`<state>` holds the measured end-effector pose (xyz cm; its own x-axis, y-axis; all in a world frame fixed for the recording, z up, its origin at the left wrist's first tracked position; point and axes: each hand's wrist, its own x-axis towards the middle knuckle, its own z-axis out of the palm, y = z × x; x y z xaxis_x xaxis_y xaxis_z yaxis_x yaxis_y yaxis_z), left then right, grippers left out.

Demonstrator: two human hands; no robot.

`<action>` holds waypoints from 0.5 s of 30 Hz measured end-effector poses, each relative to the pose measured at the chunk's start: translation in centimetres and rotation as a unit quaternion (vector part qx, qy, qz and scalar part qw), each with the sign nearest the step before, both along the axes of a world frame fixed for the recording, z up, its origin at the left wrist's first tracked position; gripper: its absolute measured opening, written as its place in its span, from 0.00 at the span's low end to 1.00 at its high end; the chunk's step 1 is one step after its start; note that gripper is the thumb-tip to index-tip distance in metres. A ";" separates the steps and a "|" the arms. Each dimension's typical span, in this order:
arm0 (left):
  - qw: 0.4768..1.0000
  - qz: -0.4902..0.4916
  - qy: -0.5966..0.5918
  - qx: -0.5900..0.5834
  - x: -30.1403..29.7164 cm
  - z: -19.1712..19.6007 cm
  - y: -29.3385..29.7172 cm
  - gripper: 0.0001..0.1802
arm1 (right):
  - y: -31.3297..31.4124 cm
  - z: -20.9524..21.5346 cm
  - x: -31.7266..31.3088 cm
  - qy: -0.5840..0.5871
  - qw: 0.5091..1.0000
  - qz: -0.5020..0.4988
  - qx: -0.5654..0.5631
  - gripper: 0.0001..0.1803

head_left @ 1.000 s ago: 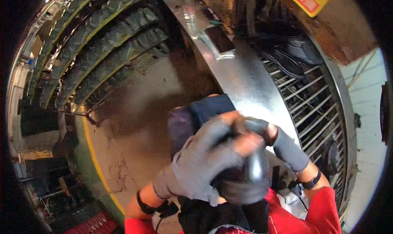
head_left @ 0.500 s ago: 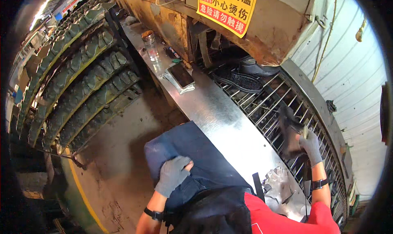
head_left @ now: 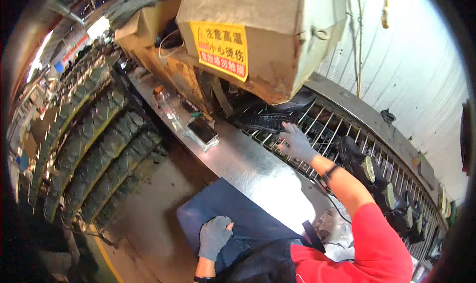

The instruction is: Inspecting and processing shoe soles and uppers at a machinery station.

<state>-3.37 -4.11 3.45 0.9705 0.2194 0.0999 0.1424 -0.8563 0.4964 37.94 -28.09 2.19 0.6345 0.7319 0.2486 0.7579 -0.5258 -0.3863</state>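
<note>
Hovering over barred rack (head_left: 327,127), right hand (head_left: 297,143): fingers spread, apparently empty, beside black shoe (head_left: 267,121) lying there; contact unclear. Left hand (head_left: 214,237) half-curled on blue apron (head_left: 218,198), hold hidden. Probably best: grip shoe across sides, 1 hand, fingertips clear of rack.

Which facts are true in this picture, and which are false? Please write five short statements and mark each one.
1. The left hand rests on dark blue cloth. True.
2. The right hand holds the phone. False: the right hand is open near a black shoe, and the phone lies on the metal table.
3. Both hands wear grey gloves. True.
4. The yellow and red sign is on the white wall. False: it is on the big box.
5. Several dark shoes lie on the rack. True.
</note>
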 end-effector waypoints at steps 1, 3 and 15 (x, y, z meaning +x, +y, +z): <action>1.000 -0.008 -0.006 0.010 -0.1 0.2 -0.2 0.09 | 0.7 -1.2 2.1 -0.074 0.996 -0.039 -0.033 0.24; 1.000 0.004 -0.009 0.014 0.1 0.5 -0.8 0.09 | 1.2 -1.5 3.0 -0.145 0.985 -0.079 -0.059 0.21; 0.993 -0.038 0.010 -0.110 0.6 2.0 -1.5 0.25 | 2.4 11.4 -16.3 0.175 0.957 0.228 -0.045 0.16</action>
